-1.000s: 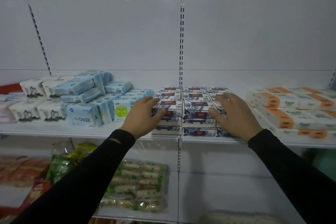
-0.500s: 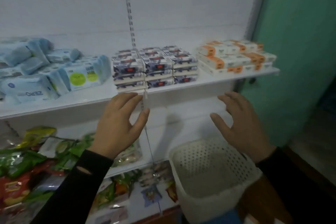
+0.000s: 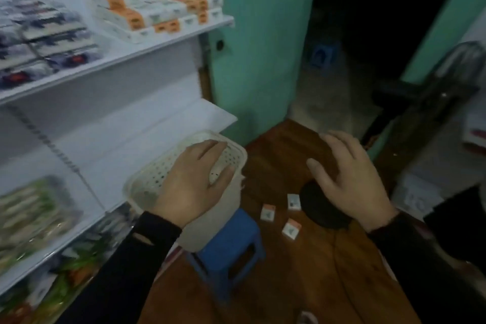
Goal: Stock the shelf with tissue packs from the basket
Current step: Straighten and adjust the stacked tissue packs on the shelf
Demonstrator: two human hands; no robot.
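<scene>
The left hand (image 3: pixel 196 187) hovers open over the white perforated basket (image 3: pixel 147 179), which sits on a blue stool (image 3: pixel 231 239); the right hand (image 3: pixel 347 179) is open, empty. Three small tissue packs (image 3: pixel 268 212) lie on the floor at the basket's 3 o'clock: probably light, soft, best pinched by the edges

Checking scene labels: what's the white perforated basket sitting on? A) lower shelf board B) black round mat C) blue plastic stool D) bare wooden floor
C: the basket rests on the blue stool, which stands on the wooden floor beside the shelving.
</scene>
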